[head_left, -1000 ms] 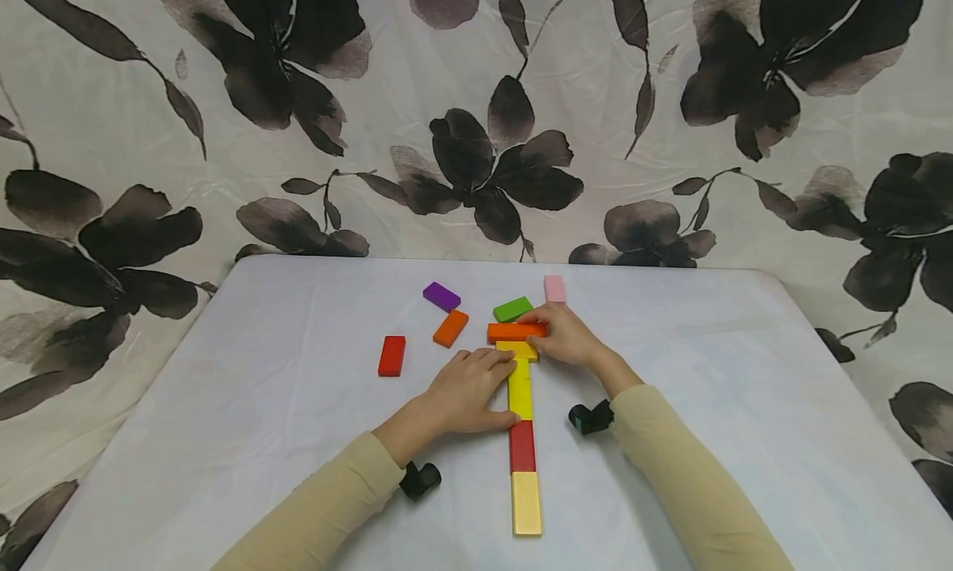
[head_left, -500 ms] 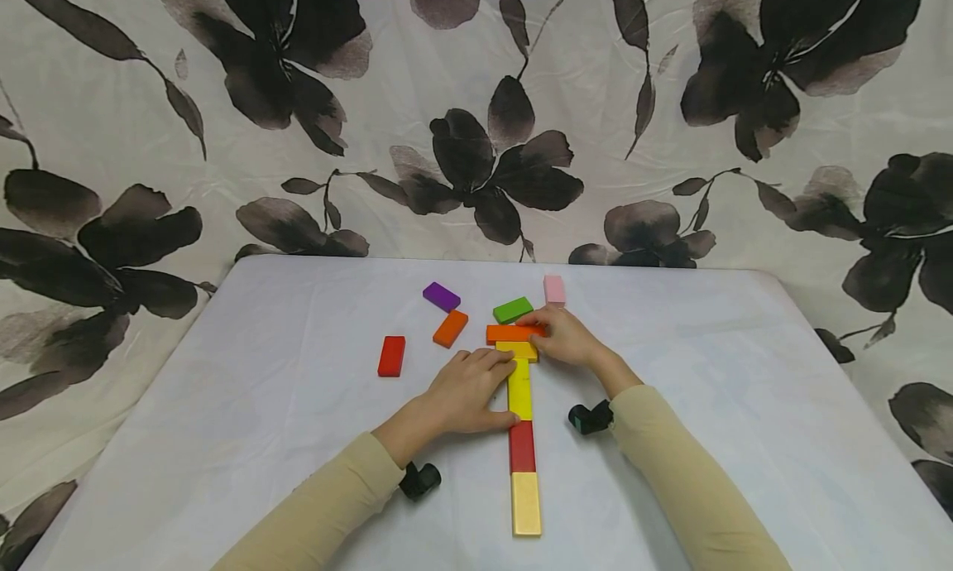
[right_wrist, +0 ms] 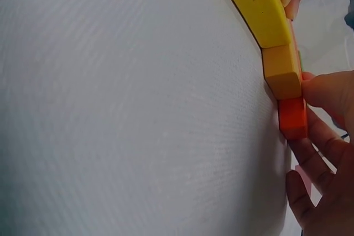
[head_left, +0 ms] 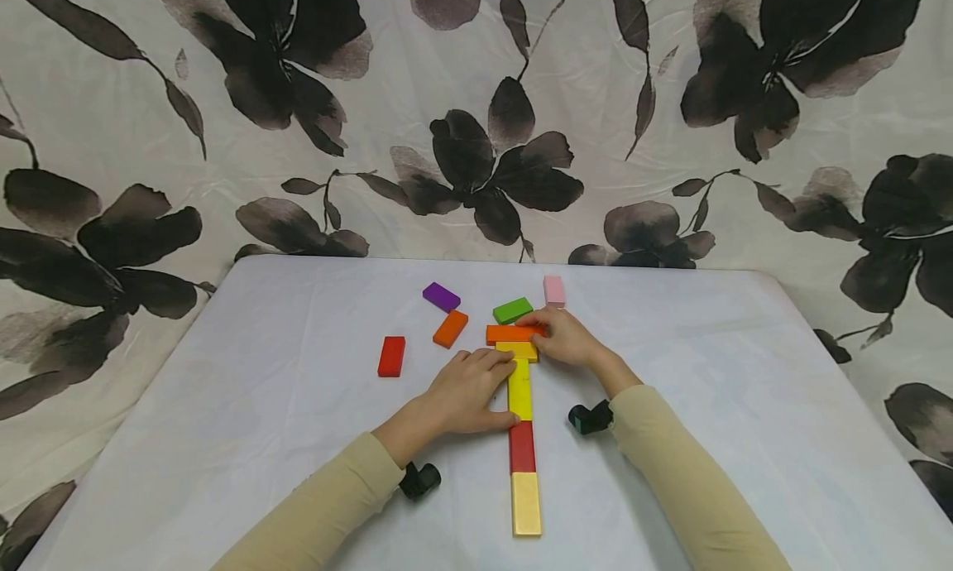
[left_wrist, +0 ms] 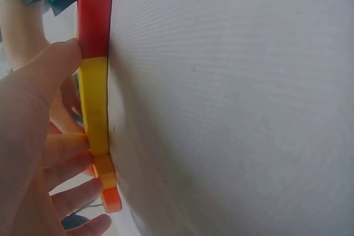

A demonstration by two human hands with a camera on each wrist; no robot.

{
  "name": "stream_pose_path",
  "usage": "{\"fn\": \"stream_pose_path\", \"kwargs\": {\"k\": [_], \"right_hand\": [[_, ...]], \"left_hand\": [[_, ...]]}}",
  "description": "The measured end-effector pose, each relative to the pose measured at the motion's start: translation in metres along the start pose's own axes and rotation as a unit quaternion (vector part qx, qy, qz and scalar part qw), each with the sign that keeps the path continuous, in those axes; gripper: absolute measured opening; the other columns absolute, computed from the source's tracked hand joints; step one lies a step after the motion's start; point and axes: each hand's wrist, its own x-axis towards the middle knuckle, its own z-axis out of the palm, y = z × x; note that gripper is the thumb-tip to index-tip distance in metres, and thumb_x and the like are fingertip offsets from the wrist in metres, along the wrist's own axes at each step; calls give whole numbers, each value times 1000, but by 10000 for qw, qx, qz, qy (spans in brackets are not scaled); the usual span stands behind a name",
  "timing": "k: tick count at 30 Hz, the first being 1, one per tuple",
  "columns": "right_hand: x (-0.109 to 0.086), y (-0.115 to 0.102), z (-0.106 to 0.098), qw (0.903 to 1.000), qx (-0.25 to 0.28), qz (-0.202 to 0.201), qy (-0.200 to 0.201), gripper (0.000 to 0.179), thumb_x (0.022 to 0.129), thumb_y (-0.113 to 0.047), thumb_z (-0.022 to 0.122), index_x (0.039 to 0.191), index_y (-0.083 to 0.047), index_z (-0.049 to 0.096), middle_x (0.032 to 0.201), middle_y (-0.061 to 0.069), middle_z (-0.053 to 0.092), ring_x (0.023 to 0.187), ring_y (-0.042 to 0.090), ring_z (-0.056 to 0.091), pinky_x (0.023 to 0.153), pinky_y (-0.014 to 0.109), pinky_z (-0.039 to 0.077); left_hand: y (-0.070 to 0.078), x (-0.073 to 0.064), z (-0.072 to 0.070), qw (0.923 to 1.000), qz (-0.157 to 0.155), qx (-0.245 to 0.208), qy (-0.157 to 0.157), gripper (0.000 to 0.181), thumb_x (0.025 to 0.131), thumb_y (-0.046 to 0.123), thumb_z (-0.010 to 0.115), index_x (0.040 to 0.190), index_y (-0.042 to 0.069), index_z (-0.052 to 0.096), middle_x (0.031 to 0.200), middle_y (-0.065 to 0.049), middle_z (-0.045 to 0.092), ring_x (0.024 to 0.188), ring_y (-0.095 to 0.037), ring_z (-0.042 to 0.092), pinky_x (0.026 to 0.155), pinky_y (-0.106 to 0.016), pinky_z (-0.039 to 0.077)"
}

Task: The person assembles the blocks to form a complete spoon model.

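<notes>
My right hand (head_left: 567,337) pinches the right end of an orange block (head_left: 506,333), thumb on its near side and fingers on its far side. This block lies crosswise against a shorter amber block (head_left: 525,350), also crosswise. Below them a column runs towards me: a yellow block (head_left: 519,393), a red block (head_left: 523,447) and a pale yellow block (head_left: 526,505). Flat and spread, my left hand (head_left: 465,391) rests beside the column. Its thumb touches near the yellow-red joint, and its index fingertip reaches the amber block. In the left wrist view its fingers look loosely extended.
Loose blocks lie on the white table (head_left: 260,439): red (head_left: 391,357) at left, another orange (head_left: 450,328), purple (head_left: 442,296), green (head_left: 513,310) just beyond the crosswise orange block, and pink (head_left: 554,291) behind my right hand. A floral cloth (head_left: 417,83) hangs behind the far edge.
The crosswise orange block shifted very slightly left in my right hand's pinch between the first two head frames. My left hand stays in place.
</notes>
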Motion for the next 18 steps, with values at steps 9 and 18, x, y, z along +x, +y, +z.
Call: {"fn": "stream_pose_path", "kwargs": {"k": [9, 18], "right_hand": [[-1, 1, -3, 10000, 23, 2, 90, 30, 88, -7, 55, 117, -8, 62, 113, 9, 61, 99, 24, 52, 94, 41, 43], [6, 2, -10, 9968, 287, 402, 624, 29, 90, -12, 54, 119, -10, 59, 120, 6, 57, 108, 24, 52, 95, 41, 43]], "left_hand": [[0, 0, -1, 10000, 3, -14, 2, 73, 78, 58, 60, 133, 12, 49, 140, -3, 44, 128, -20, 37, 100, -40, 36], [1, -1, -1, 10000, -64, -39, -59, 73, 78, 59, 60, 133, 12, 49, 140, -3, 43, 129, -20, 37, 101, -41, 35]]}}
